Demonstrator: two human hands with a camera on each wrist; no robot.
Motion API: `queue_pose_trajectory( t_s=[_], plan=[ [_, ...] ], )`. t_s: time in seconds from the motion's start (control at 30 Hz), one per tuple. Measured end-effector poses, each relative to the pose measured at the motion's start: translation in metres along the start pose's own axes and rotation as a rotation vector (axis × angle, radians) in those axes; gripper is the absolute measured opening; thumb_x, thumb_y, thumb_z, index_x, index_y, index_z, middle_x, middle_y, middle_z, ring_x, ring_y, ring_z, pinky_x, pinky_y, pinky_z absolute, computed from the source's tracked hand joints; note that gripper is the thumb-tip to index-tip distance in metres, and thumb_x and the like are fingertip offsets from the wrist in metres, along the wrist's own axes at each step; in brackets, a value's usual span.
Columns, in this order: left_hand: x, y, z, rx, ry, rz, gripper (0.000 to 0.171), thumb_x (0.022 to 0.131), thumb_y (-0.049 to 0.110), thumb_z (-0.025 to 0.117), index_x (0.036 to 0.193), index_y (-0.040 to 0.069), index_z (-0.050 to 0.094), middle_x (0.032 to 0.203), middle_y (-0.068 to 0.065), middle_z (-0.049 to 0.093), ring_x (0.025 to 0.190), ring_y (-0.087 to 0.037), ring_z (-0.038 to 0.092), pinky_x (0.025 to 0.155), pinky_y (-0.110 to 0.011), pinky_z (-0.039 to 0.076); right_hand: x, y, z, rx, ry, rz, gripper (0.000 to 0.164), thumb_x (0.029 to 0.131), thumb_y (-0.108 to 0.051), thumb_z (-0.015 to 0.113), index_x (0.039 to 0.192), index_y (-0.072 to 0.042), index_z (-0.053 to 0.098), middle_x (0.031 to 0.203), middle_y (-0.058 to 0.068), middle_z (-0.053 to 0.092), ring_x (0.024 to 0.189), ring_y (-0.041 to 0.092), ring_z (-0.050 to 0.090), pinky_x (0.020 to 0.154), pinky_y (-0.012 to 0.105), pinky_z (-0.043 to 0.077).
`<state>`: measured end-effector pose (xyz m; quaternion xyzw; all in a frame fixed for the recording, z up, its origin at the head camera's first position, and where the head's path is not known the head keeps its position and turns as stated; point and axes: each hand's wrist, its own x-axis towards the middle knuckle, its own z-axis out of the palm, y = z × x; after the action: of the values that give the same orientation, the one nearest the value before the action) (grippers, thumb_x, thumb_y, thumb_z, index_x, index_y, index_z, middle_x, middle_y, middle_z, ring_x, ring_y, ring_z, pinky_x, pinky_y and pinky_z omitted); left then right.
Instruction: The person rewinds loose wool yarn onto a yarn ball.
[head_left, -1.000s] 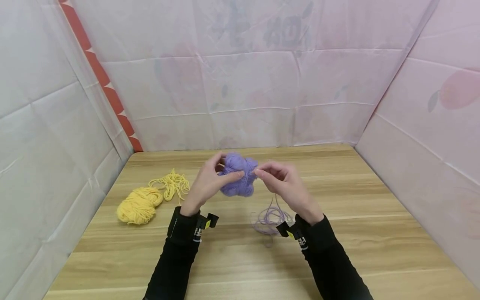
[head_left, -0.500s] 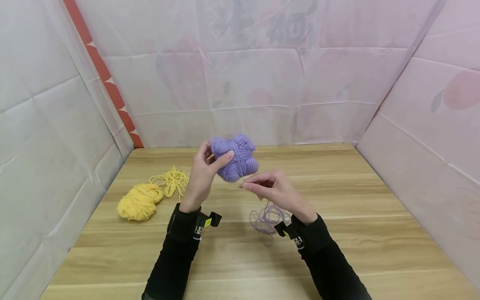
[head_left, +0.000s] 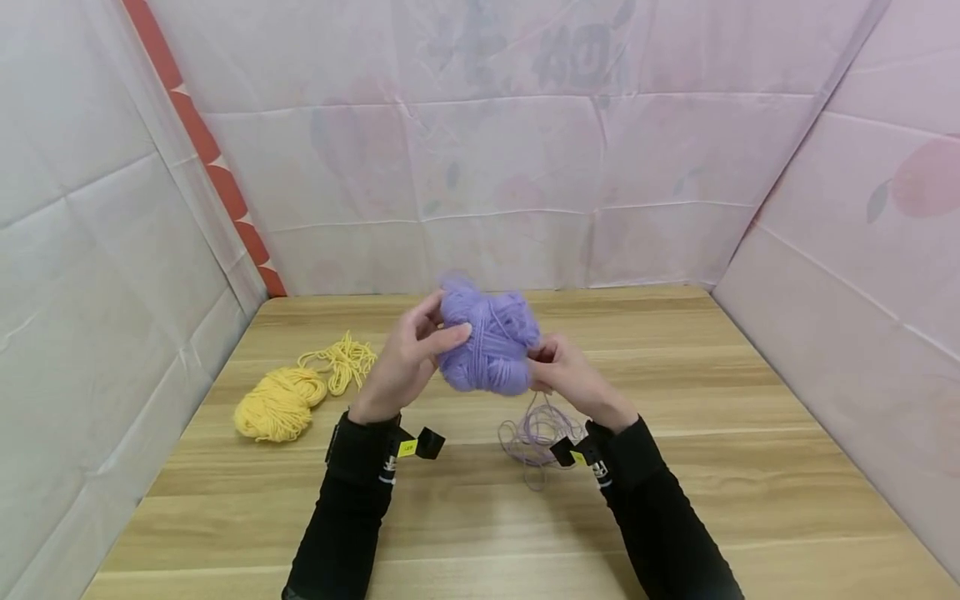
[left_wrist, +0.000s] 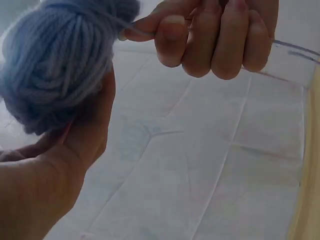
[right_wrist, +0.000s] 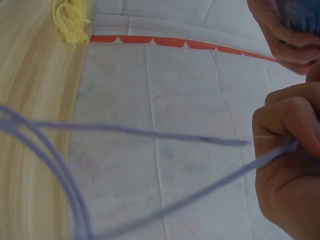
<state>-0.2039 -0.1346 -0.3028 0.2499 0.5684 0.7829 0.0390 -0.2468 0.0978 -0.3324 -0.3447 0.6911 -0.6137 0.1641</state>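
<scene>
Held up above the table is a purple ball of yarn (head_left: 491, 346), with strands wound around its middle. My left hand (head_left: 405, 358) grips it from the left side, thumb across the front. At its lower right, my right hand (head_left: 573, 379) pinches a purple strand (left_wrist: 137, 30) that runs to the ball in the left wrist view; its fingertips are partly hidden behind the ball in the head view. From the right hand the yarn trails down to a loose purple tangle (head_left: 538, 433) on the table. Slack loops of yarn (right_wrist: 175, 204) show close up in the right wrist view.
A yellow yarn skein (head_left: 279, 406) lies at the left of the wooden table (head_left: 465, 533), with loose yellow yarn (head_left: 345, 362) beside it. Pale printed sheets (head_left: 510, 167) stand around the back and both sides.
The purple ball has turned in the left hand, rising and then coming back down. My right hand dipped below the ball with the strand, then moved up to its right side.
</scene>
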Motion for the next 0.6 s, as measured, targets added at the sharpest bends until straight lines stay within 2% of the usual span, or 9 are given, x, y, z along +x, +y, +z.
queue_pose_trajectory(
  t_s=[0.1,0.2,0.27,0.33,0.47,0.6],
  plan=[
    [-0.002,0.000,0.000,0.118,-0.083,-0.060,0.053,0.088,0.012,0.062,0.137,0.005,0.044,0.112,-0.009,0.057,0.096,-0.018,0.063,0.082,-0.032,0.058,-0.001,-0.002,-0.004,0.124,-0.011,0.016,0.028,0.094,-0.001,0.045,0.070,-0.015,0.050,0.062,-0.011,0.040,0.054,0.004,0.037,0.050,0.023,0.027],
    [-0.002,-0.001,0.001,0.272,-0.131,-0.108,0.056,0.086,0.020,0.068,0.137,0.013,0.048,0.116,-0.012,0.059,0.100,-0.022,0.063,0.083,-0.039,0.058,-0.002,-0.005,-0.006,0.217,0.003,0.007,0.025,0.100,-0.012,0.046,0.079,-0.015,0.059,0.067,-0.011,0.046,0.056,0.003,0.041,0.051,0.017,0.033],
    [-0.001,-0.002,0.003,0.372,-0.144,-0.134,0.056,0.084,0.022,0.071,0.136,0.018,0.051,0.118,-0.011,0.061,0.103,-0.023,0.063,0.085,-0.040,0.057,-0.002,-0.007,-0.006,0.279,0.030,-0.013,0.022,0.101,-0.017,0.048,0.085,-0.013,0.062,0.067,-0.010,0.047,0.055,0.002,0.040,0.049,0.018,0.030],
    [0.001,-0.004,0.004,0.451,-0.144,-0.151,0.055,0.083,0.022,0.073,0.135,0.022,0.053,0.117,-0.011,0.062,0.104,-0.024,0.062,0.084,-0.039,0.058,-0.003,-0.010,-0.007,0.337,0.060,-0.031,0.021,0.101,-0.019,0.049,0.088,-0.012,0.063,0.063,-0.009,0.042,0.050,0.003,0.034,0.046,0.022,0.021],
    [0.005,-0.009,0.005,0.560,-0.080,-0.165,0.052,0.081,0.020,0.074,0.129,0.023,0.056,0.114,-0.009,0.062,0.102,-0.024,0.062,0.077,-0.037,0.059,-0.007,-0.014,-0.008,0.375,0.096,-0.091,0.020,0.102,-0.015,0.048,0.094,-0.007,0.063,0.056,-0.006,0.032,0.047,0.010,0.024,0.051,0.031,0.013],
    [0.008,-0.011,0.005,0.615,0.060,-0.148,0.050,0.080,0.022,0.076,0.126,0.018,0.057,0.113,-0.009,0.061,0.100,-0.025,0.060,0.076,-0.036,0.058,-0.010,-0.018,-0.007,0.330,0.105,-0.153,0.020,0.101,-0.011,0.047,0.101,-0.008,0.067,0.055,-0.003,0.032,0.048,0.013,0.024,0.052,0.032,0.015]
  ],
)
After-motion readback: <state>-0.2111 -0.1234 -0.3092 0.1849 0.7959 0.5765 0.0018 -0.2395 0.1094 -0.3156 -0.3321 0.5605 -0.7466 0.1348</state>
